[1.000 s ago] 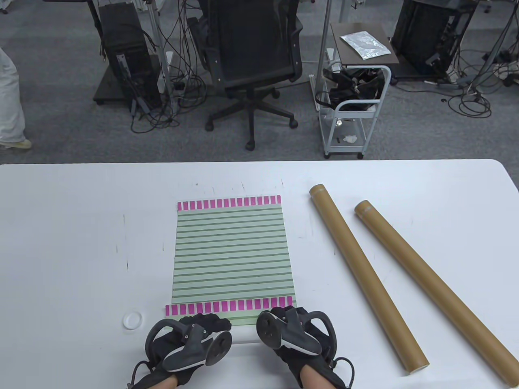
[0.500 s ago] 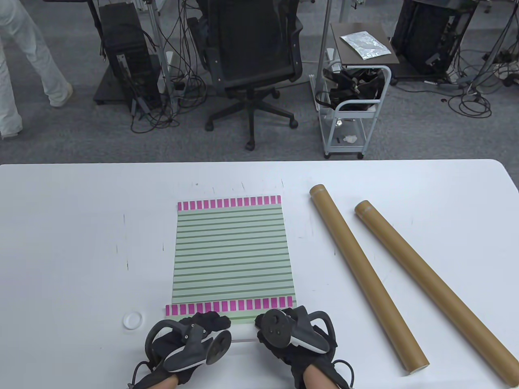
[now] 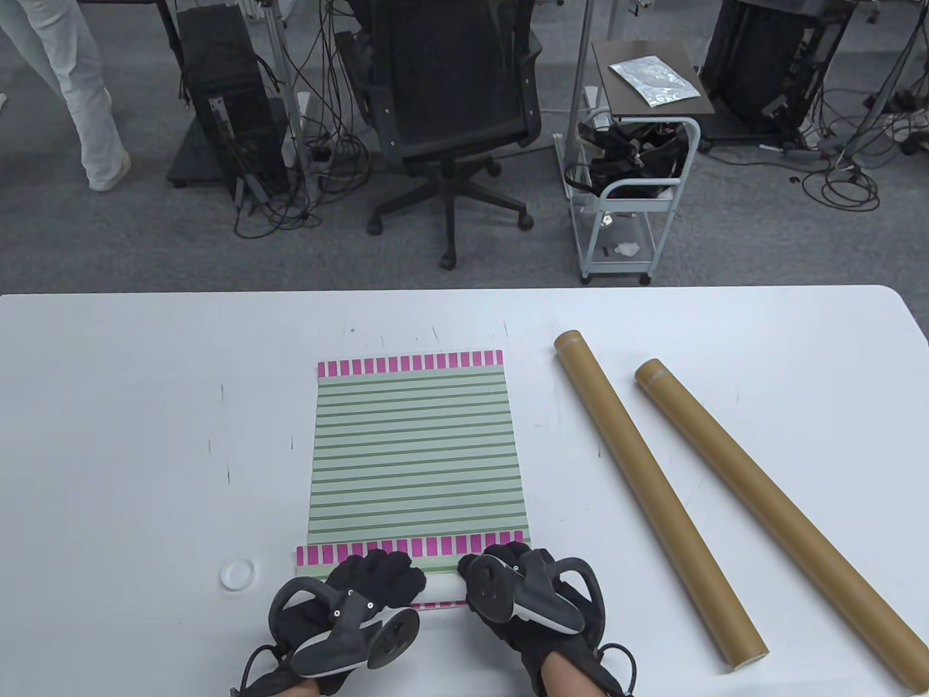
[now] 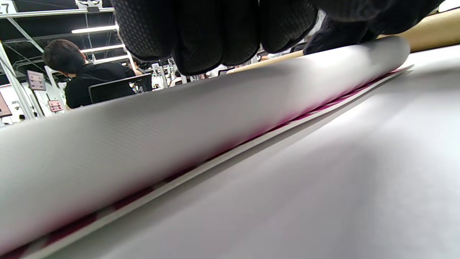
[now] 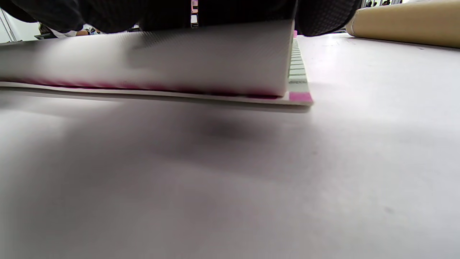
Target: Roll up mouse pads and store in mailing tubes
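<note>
Left hand [image 3: 377,581]: your fingers [image 4: 201,32] are curling over the near, rolled-over edge of the mouse pad [image 3: 417,454], gripping it.
Right hand [image 3: 519,581]: you are gripping the same rolled edge toward its right end.
Mouse pad: green-striped with pink-block borders, it is lying flat mid-worktop [image 3: 109,435], its near edge turning up into a pale grey roll under your hands.
Mailing tubes: two brown tubes, one [image 3: 653,494] just right of the pad, the other [image 3: 776,519] beyond it, are lying slantwise, apart.
White cap [image 3: 237,573]: it is sitting left of your left hand.
</note>
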Demonstrator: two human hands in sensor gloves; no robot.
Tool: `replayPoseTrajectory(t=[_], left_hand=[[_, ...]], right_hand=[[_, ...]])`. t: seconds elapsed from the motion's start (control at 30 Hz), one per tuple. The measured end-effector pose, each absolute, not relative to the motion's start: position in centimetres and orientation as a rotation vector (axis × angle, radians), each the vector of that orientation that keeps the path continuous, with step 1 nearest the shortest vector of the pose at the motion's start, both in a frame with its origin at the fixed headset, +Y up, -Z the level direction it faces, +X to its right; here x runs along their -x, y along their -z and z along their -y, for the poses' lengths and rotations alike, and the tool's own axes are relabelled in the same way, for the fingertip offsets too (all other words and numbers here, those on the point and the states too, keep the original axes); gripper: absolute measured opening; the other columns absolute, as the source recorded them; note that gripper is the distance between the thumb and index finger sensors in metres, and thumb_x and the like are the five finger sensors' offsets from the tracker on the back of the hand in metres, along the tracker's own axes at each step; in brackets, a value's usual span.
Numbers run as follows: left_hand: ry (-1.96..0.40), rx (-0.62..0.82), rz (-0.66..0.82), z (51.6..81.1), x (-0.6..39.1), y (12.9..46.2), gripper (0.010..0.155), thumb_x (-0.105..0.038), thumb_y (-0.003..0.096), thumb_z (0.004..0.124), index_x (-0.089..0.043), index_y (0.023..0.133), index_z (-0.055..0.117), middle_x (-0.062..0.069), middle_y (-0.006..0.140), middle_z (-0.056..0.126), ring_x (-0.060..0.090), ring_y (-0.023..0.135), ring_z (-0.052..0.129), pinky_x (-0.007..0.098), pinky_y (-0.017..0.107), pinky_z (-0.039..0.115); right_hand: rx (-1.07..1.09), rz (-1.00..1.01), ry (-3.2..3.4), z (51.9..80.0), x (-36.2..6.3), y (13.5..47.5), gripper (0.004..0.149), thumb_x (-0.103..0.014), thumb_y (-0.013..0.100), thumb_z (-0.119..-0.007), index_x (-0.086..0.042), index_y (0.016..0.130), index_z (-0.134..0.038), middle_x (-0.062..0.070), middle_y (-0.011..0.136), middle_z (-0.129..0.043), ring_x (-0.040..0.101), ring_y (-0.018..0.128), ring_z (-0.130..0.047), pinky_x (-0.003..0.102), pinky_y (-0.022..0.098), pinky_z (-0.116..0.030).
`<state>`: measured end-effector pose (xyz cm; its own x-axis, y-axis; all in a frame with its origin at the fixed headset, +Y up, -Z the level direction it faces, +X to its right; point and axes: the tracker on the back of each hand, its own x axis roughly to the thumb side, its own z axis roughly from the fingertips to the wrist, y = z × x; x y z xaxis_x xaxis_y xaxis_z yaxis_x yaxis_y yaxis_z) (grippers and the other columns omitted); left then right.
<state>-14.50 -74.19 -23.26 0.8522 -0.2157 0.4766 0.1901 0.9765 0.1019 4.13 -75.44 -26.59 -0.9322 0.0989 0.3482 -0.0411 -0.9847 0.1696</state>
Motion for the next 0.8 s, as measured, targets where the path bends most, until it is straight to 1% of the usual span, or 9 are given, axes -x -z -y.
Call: replayPoseTrajectory(t=[0.07,0.17,0.3,0.4,0.5,0.57,0.63,0.67,0.8], left_hand=[[0.224,-0.01,0.506,74.5,14.4,23.3,0.056,-0.054,0.0392,0.066,-0.038,0.092,0.072,-0.007,0.099,0.081,0.019,0.09,0.088,0.035,0.066,0.081],[0.216,0.008,0.498,74.6,14.5,23.5,0.058,-0.055,0.039,0.066,-0.037,0.094,0.069,-0.007,0.101,0.079,0.02,0.091,0.087,0.035,0.066,0.081],[0.194,0.049,0.479,74.9,14.7,23.9,0.061,-0.055,0.0389,0.066,-0.036,0.097,0.064,-0.006,0.104,0.074,0.02,0.095,0.082,0.035,0.068,0.078],[0.178,0.081,0.468,75.2,15.0,24.2,0.064,-0.056,0.0387,0.066,-0.036,0.099,0.06,-0.006,0.107,0.069,0.021,0.099,0.078,0.037,0.071,0.075],[0.154,0.108,0.452,75.4,15.2,24.5,0.067,-0.057,0.0387,0.066,-0.036,0.101,0.056,-0.004,0.109,0.065,0.023,0.101,0.074,0.041,0.074,0.071],[0.122,0.105,0.415,75.3,15.1,24.8,0.066,-0.058,0.0386,0.066,-0.035,0.101,0.059,-0.001,0.108,0.069,0.028,0.098,0.077,0.043,0.072,0.073],[0.15,0.085,0.398,75.3,15.0,24.9,0.065,-0.057,0.0385,0.067,-0.035,0.099,0.062,-0.003,0.104,0.074,0.024,0.094,0.082,0.04,0.069,0.076],[0.178,0.07,0.395,75.3,15.0,25.0,0.063,-0.057,0.0386,0.068,-0.036,0.098,0.063,-0.005,0.102,0.076,0.022,0.091,0.085,0.038,0.068,0.077],[0.252,0.039,0.38,75.4,14.8,25.2,0.059,-0.053,0.0384,0.073,-0.04,0.095,0.062,-0.01,0.098,0.078,0.016,0.086,0.088,0.033,0.066,0.079]], right_hand=[[-0.557,-0.247,-3.016,75.5,-4.1,26.6,0.055,-0.043,0.048,-0.065,-0.03,0.101,-0.061,0.008,0.108,-0.067,0.039,0.098,-0.062,0.059,0.071,-0.055],[-0.56,-0.254,-3.037,75.8,-4.1,26.7,0.056,-0.044,0.048,-0.065,-0.031,0.102,-0.057,0.008,0.109,-0.065,0.039,0.098,-0.061,0.059,0.071,-0.055],[-0.58,-0.27,-3.08,75.9,-4.3,26.8,0.06,-0.046,0.048,-0.064,-0.034,0.105,-0.05,0.01,0.112,-0.061,0.04,0.1,-0.057,0.059,0.073,-0.052],[-0.575,-0.242,-3.052,75.9,-4.2,26.7,0.064,-0.046,0.047,-0.066,-0.031,0.107,-0.05,0.01,0.113,-0.056,0.041,0.101,-0.054,0.06,0.073,-0.049],[-0.578,-0.258,-3.087,76.1,-4.0,26.8,0.066,-0.045,0.047,-0.067,-0.03,0.107,-0.047,0.008,0.11,-0.062,0.039,0.098,-0.062,0.059,0.072,-0.054],[-0.557,-0.235,-3.105,76.2,-4.0,26.9,0.063,-0.043,0.047,-0.068,-0.032,0.105,-0.049,0.005,0.108,-0.064,0.037,0.095,-0.065,0.057,0.072,-0.055],[-0.541,-0.205,-3.139,76.1,-4.0,27.1,0.059,-0.04,0.047,-0.07,-0.035,0.103,-0.053,0.002,0.104,-0.068,0.033,0.092,-0.07,0.057,0.071,-0.057],[-0.555,-0.178,-3.167,76.0,-3.9,27.1,0.058,-0.041,0.046,-0.071,-0.035,0.102,-0.056,0.0,0.103,-0.07,0.031,0.09,-0.074,0.057,0.07,-0.059],[-0.589,-0.174,-3.207,75.8,-3.4,27.1,0.057,-0.04,0.045,-0.071,-0.034,0.101,-0.059,0.0,0.1,-0.074,0.031,0.088,-0.077,0.057,0.07,-0.06]])
